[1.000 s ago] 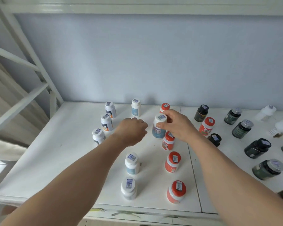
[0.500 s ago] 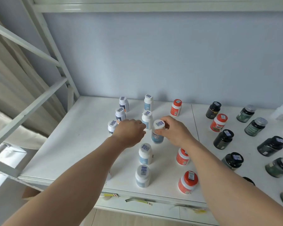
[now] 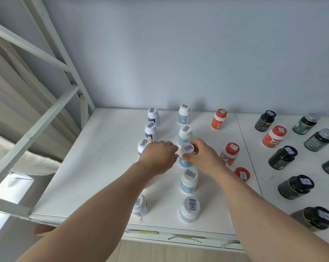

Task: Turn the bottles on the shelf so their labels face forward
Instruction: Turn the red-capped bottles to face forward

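I'm seeing right hand (image 3: 201, 157) gripping blue-labelled bottle (image 3: 185, 155) by cap; left hand (image 3: 158, 157) curling beside bottle, grip unclear.

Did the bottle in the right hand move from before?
Yes. The held bottle in the right hand went left, away from the orange-capped bottle, into line with the white-capped bottle behind it.
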